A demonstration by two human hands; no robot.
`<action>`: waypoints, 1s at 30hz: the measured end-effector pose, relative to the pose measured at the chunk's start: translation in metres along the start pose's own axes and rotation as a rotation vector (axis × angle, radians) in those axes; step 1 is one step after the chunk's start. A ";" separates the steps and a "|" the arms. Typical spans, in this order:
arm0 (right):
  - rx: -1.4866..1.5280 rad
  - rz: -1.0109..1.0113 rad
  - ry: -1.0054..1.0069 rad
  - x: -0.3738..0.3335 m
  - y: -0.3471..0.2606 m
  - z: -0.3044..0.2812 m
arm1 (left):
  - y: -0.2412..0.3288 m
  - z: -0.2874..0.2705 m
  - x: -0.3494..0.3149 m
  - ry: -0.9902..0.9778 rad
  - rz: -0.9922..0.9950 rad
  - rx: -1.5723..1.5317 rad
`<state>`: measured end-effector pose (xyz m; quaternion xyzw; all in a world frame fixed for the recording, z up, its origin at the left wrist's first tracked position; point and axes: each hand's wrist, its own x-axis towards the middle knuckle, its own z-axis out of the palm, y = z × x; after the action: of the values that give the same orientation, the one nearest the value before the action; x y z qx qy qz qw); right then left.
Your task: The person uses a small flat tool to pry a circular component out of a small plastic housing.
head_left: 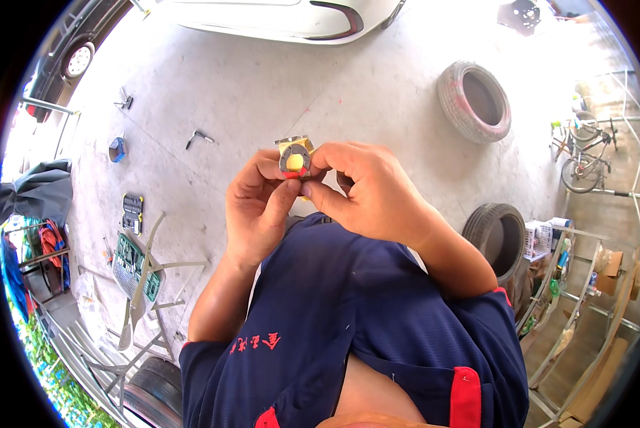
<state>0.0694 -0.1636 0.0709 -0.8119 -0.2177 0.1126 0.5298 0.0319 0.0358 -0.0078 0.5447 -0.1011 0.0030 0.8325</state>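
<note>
Between my two hands, in front of my chest, is a small yellow piece with a dark grey ring [295,161] round its face and a red patch at its lower edge. Its exact kind is hard to make out. My left hand [252,196] grips it from the left, thumb pressed at its lower side. From the right, my right hand [370,187] pinches its edge between thumb and fingers. Both thumb tips nearly meet beneath the ring. Parts of the piece are hidden behind the fingers.
A white car [284,18] stands ahead. Two tires, one pale [474,101] and one dark [496,241], are at the right. A pen-like tool [199,138], a blue container [117,149], a black tool case [132,214] and a green tool tray [129,257] lie left. Metal racks flank both sides.
</note>
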 end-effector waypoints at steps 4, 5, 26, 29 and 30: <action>-0.005 -0.073 0.037 -0.014 0.007 -0.004 | 0.000 0.008 -0.003 -0.016 -0.015 0.023; -0.005 -0.126 0.067 -0.017 0.010 -0.004 | -0.001 0.012 -0.004 -0.019 -0.010 0.023; 0.121 -0.122 0.030 -0.032 -0.011 0.010 | 0.024 0.023 -0.030 0.184 0.010 -0.184; 0.279 -0.034 0.054 -0.031 -0.018 0.013 | 0.029 0.025 -0.028 0.179 0.043 -0.185; 0.275 -0.043 0.060 -0.031 -0.019 0.014 | 0.031 0.025 -0.029 0.183 0.046 -0.191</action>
<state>0.0321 -0.1605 0.0809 -0.7298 -0.2018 0.1057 0.6446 -0.0040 0.0288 0.0250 0.4580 -0.0370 0.0621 0.8860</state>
